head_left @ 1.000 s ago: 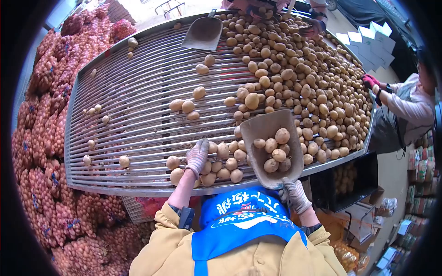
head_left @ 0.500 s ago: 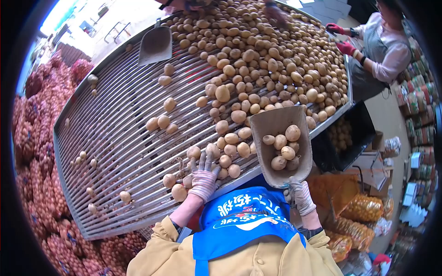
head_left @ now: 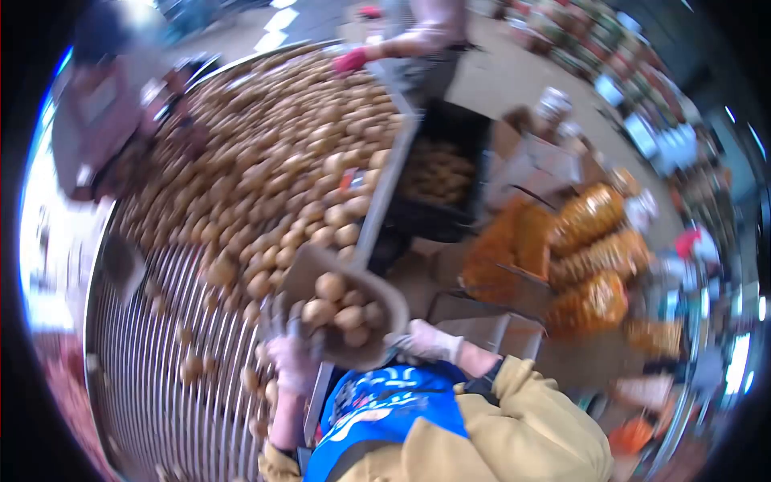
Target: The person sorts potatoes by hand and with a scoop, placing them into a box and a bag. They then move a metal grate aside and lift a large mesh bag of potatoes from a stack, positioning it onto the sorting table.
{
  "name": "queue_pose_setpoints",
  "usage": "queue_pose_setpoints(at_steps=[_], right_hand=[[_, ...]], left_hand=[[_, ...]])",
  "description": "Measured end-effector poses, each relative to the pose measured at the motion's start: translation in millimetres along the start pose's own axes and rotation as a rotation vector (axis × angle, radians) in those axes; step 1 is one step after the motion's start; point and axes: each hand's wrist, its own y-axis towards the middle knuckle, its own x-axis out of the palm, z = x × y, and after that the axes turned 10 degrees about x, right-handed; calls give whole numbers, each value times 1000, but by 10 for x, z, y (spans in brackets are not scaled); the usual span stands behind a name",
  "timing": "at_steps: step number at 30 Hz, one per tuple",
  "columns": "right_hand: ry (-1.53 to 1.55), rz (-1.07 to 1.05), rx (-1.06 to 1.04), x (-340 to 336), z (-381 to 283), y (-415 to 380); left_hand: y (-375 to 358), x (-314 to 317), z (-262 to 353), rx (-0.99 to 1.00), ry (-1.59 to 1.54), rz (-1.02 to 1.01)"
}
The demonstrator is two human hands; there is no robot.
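Note:
A scoop (head_left: 387, 299) holding several potatoes (head_left: 350, 318) is over the near edge of the slatted table (head_left: 169, 377). My right hand (head_left: 426, 341), in a pale glove, is closed at the scoop's back end, round its handle. Against the scoop's left side lies my left hand (head_left: 295, 353), in a striped glove; motion blur smears its fingers. Many potatoes (head_left: 265, 153) cover the far part of the table, and a few lie on the slats near my left hand.
A black crate (head_left: 442, 201) with potatoes stands beyond the table's right edge, near an open orange-lined box (head_left: 514, 249) and filled orange bags (head_left: 598, 257). A second scoop (head_left: 122, 269) lies at the left. Co-workers (head_left: 104, 120) stand at the far left and across the table.
The view has swung to the right. My left hand has moved from the potatoes on the slats to the scoop's side. The scoop remains in my right hand with potatoes in it.

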Motion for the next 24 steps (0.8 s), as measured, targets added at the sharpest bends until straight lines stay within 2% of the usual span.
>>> queue_pose_setpoints(at_steps=[2,4,6,7,8,10,11,12,14,16,18,20,22,23,24], right_hand=[[41,-49,-121,-121,273,213],[105,-43,-109,-211,368,126],[177,-11,-168,-357,521,11],[244,0,-203,-442,580,-94],[326,-27,-237,-532,679,-176],[527,21,-236,-640,926,-329],[544,108,-180,-696,1134,-393],[559,194,-116,-725,1371,-483],[687,362,-63,-772,1739,-792],[866,563,14,-740,2100,-1154],[882,801,106,-643,2389,-1429],[1075,920,327,-504,3029,-1409],[1049,1091,217,-306,3697,-1339],[895,1146,301,-264,4161,-1204],[317,1252,611,-239,4736,-1010]], left_hand=[[81,47,88,-23,29,49],[106,-1,185,5,5,213],[71,311,-155,-57,-87,396],[122,342,-127,-113,-107,362],[128,464,-234,-134,1,284],[108,815,-386,-156,214,34],[80,963,-469,-103,304,-164],[-10,1088,-544,30,590,-303],[96,1024,-394,-46,538,-332],[101,1018,-383,-8,496,-280],[106,1053,-413,-17,424,-244],[165,1048,-335,-19,442,-264],[234,946,-228,-83,416,-293],[239,970,-272,-39,471,-271],[217,1037,-365,-5,531,-251]])
